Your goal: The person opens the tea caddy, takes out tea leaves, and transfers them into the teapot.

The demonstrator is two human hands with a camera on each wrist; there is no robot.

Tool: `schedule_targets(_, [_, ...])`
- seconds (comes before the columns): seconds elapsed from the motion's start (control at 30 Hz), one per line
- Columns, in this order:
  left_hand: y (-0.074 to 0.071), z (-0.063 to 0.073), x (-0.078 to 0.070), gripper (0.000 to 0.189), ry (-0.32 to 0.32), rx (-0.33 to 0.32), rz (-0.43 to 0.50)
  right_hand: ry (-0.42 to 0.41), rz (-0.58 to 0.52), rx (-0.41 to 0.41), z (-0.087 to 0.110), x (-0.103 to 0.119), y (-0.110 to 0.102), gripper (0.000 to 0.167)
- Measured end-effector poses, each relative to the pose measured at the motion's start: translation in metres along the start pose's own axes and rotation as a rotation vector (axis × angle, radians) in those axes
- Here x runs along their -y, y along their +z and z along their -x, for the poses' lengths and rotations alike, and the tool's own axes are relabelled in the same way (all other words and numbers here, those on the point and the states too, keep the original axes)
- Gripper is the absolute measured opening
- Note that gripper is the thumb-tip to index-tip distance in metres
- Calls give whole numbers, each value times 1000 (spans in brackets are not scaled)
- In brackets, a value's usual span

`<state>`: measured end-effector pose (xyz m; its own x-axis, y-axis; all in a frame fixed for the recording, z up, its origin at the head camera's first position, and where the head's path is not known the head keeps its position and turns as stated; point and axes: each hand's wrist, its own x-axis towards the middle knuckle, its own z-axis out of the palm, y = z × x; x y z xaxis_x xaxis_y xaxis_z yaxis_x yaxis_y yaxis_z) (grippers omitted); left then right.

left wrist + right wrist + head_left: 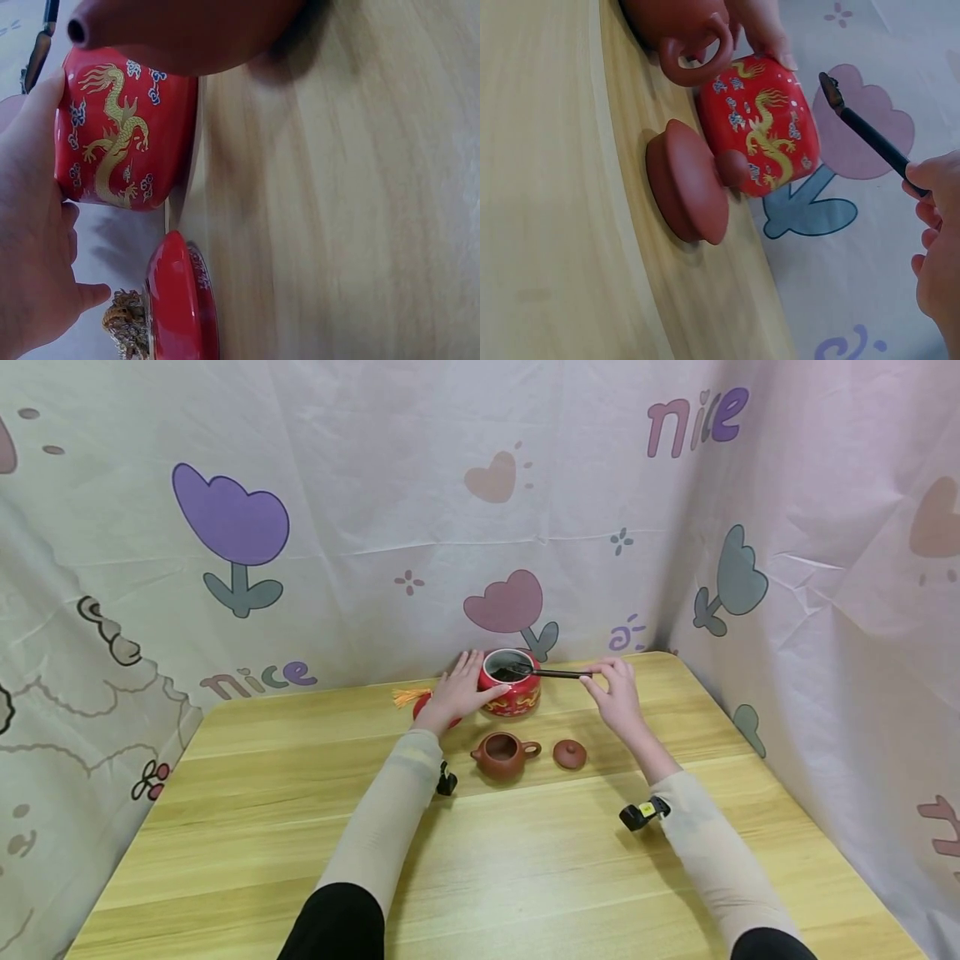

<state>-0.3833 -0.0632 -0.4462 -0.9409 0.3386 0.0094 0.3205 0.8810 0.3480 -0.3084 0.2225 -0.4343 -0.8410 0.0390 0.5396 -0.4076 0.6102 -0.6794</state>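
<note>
A red tea jar with gold dragons stands at the back of the table, mouth up, dark leaves inside. My left hand holds it from the left, thumb across the front below the rim and fingers along the side. With thumb and fingertips, my right hand pinches the black handle of a small tea scoop. The scoop lies nearly level over the jar's mouth, and a dark bit of leaf shows on its tip. In front of the jar is a brown clay teapot, uncovered.
The teapot's lid lies right of the pot, knob up. Under the left wrist is the red jar lid with a yellow tassel. A printed cloth hangs close behind the table's back edge.
</note>
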Motion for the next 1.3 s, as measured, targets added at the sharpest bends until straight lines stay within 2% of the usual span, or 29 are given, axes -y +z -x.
schedule_targets(0.23, [-2,1,-1,109,23,-19,-15,-12,-12,-15,8,4,-15,19])
schedule_targets(0.63, [-1,2,-1,108,13,-16,-22,-140,-5,-59,24,15,-29,17])
schedule_targets(0.83, [0,1,0,110,13,-30,-22,-227,2,-41,31,23,-33,14])
schedule_targets(1.13, [-1,3,-2,106,2,-10,-9,-328,1,-15,47,28,-28,12])
schedule_targets(1.3, [1,2,-3,109,-8,-13,-8,-320,8,23,57,30,-25,14])
